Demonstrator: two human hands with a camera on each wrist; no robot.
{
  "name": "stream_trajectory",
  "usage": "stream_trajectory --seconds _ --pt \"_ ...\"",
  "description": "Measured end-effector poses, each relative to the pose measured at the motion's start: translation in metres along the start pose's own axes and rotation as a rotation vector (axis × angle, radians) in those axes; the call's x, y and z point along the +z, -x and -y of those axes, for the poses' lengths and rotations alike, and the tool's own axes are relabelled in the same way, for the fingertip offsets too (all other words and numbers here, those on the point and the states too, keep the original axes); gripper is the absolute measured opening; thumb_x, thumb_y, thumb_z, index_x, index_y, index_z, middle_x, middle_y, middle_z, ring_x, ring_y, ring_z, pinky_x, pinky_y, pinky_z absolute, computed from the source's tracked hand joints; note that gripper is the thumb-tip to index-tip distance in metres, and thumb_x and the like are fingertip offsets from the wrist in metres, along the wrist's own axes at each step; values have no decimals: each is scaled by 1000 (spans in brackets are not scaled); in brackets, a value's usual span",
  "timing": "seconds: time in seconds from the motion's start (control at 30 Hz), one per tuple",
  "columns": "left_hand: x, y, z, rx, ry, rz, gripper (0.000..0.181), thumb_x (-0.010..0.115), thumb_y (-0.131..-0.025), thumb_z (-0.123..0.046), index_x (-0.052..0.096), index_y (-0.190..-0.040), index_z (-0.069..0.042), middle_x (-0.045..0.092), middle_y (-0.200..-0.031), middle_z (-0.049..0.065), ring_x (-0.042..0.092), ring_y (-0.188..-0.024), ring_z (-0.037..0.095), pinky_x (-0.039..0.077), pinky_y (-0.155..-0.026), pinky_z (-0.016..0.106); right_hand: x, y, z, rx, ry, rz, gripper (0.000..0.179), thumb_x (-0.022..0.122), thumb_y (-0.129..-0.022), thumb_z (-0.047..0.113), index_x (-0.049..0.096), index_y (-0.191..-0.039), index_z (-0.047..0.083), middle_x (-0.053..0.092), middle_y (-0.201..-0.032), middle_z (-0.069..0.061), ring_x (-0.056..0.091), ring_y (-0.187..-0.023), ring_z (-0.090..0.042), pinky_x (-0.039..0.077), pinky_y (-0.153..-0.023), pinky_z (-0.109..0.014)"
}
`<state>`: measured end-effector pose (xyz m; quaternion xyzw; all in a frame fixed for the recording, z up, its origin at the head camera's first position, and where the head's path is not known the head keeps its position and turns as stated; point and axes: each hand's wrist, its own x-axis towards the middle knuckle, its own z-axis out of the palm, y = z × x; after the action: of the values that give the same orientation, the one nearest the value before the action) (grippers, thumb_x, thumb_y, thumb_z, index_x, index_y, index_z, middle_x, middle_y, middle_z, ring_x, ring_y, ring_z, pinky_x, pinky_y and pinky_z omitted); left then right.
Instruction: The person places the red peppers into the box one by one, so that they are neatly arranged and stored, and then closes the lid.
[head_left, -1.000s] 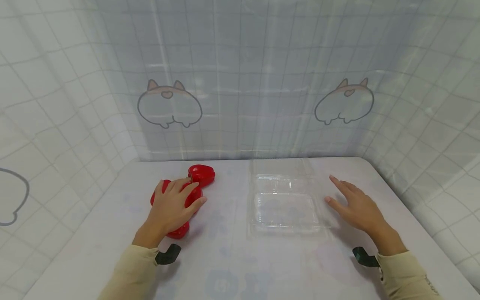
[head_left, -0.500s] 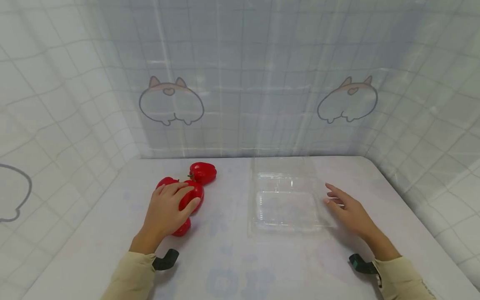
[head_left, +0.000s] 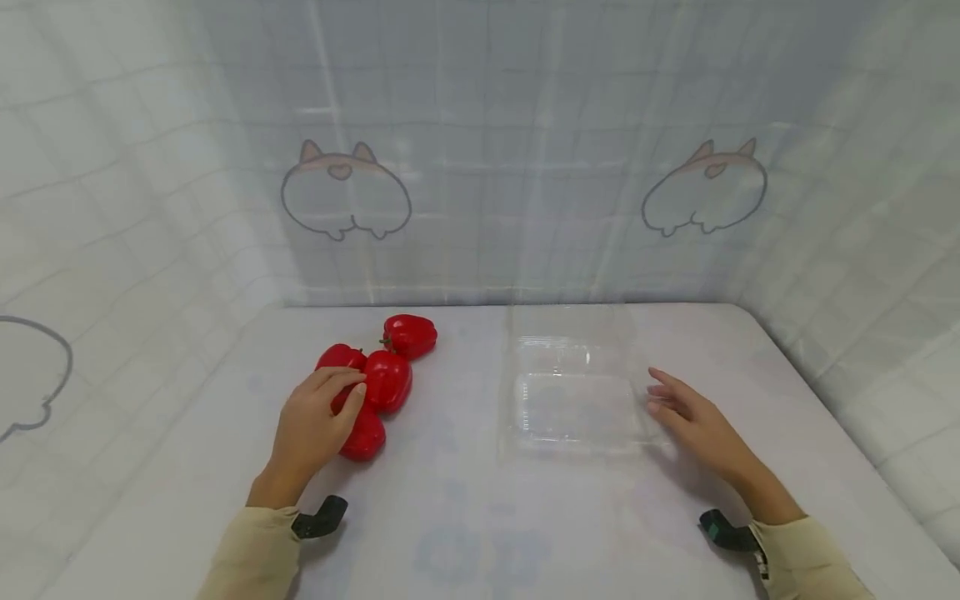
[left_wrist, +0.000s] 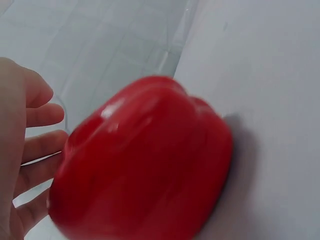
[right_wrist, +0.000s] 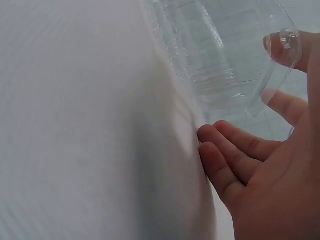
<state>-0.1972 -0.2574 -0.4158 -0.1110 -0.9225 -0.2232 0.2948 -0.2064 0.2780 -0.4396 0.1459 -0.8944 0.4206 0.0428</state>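
Note:
Several red bell peppers lie bunched on the left of the table; the middle pepper is seen best in the head view. My left hand is over the left edge of the bunch, with loosely bent fingers. In the left wrist view a large red pepper lies beside those fingers, which are not closed round it. At the table's right, a clear plastic clamshell box lies with its lid open. My right hand is at its right edge, loosely bent; a fingertip appears to touch the rim.
The white table carries faint printed marks. Pale tiled-pattern sheeting stands behind it and on both sides. The farthest pepper lies near the table's back edge. Dark wrist mounts stick out below both hands.
My left hand has drawn back off the peppers, leftward, uncovering more of them. The fingers of my right hand have bent inward at the box's edge. The box has stayed in place.

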Motion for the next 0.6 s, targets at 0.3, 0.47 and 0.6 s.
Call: stream_trajectory --seconds 0.3,0.47,0.6 --pt "-6 8 25 -75 34 -9 25 70 -93 -14 71 -116 -6 66 -117 13 61 -105 34 57 -78 57 6 1 -1 -8 -24 27 64 60 -102 24 32 -157 11 56 -138 -22 57 -123 -36 38 -97 -13" --pt "-5 7 32 -89 29 -3 23 66 -95 -17 72 -114 -6 68 -110 12 62 -94 29 59 -71 52 5 3 0 -10 -15 7 64 60 -102 25 32 -157 13 56 -139 -20 57 -124 -35 36 -99 -12" --pt "-7 10 35 -124 11 55 25 65 -96 -19 71 -115 -5 68 -107 14 63 -91 30 58 -69 48 5 1 -2 -7 1 15 64 60 -102 27 31 -158 13 55 -141 -19 54 -128 -35 38 -104 -22"
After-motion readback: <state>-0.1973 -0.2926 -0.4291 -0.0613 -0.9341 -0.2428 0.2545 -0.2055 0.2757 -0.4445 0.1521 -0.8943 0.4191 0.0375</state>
